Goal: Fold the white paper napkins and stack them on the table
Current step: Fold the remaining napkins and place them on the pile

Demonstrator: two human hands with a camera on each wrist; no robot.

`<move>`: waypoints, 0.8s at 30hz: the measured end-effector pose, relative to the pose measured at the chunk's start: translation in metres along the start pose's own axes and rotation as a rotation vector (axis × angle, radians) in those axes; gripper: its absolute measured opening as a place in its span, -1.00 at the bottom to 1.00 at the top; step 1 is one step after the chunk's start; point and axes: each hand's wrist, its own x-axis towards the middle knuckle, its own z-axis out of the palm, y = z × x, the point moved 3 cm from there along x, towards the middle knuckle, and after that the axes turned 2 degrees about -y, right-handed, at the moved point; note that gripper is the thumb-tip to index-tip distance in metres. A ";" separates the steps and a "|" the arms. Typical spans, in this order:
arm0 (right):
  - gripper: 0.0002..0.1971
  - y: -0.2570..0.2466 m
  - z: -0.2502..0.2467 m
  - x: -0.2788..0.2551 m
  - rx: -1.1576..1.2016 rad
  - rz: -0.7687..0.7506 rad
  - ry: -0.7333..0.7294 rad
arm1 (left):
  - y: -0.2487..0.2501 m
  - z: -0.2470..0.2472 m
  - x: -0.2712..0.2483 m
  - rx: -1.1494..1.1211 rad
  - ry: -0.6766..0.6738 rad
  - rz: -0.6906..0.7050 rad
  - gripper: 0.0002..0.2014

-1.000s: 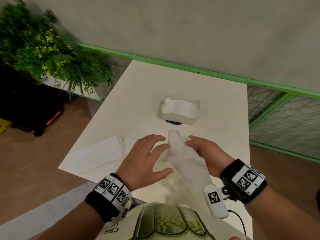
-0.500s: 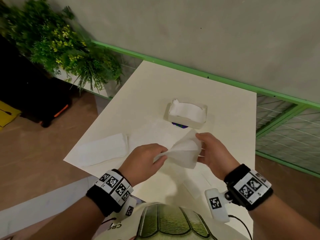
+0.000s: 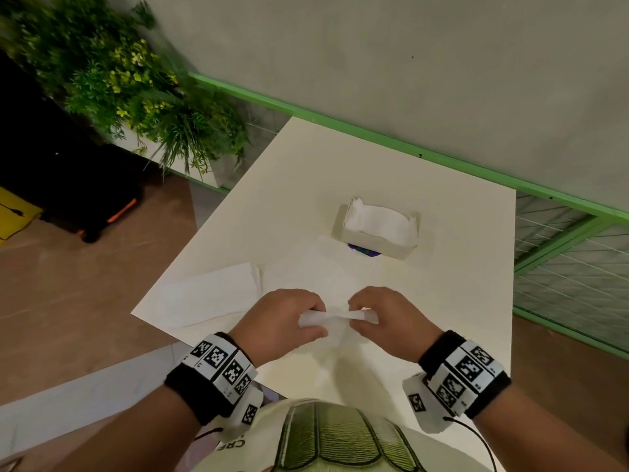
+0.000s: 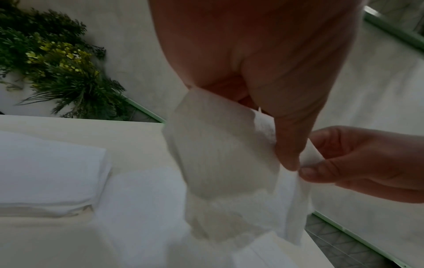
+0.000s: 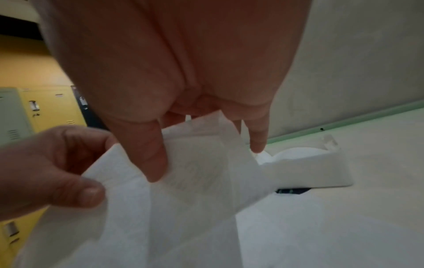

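Head view — left hand, right hand pinch napkin above table — seemingly part-folded.

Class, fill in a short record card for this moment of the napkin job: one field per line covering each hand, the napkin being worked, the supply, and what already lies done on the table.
left hand: pinches the napkin's left end
right hand: pinches the napkin's right end
held napkin: above the table, hanging below the fingers
napkin box: open, white napkins inside, beyond the hands
folded napkin: flat on the table, to the left
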 end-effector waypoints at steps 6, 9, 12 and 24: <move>-0.87 -0.011 0.002 0.018 0.188 0.086 -0.111 | -0.032 -0.012 -0.012 -0.125 0.006 -0.066 -0.74; -0.75 -0.017 0.005 0.031 0.398 0.144 -0.108 | -0.053 -0.019 -0.023 -0.249 0.023 -0.156 -0.73; -0.86 -0.028 0.013 0.046 0.537 0.170 -0.098 | -0.077 -0.028 -0.035 -0.362 -0.015 -0.267 -0.70; -0.76 -0.073 0.083 0.145 0.774 0.337 -0.316 | -0.173 -0.085 -0.062 -0.973 0.081 -0.594 -0.71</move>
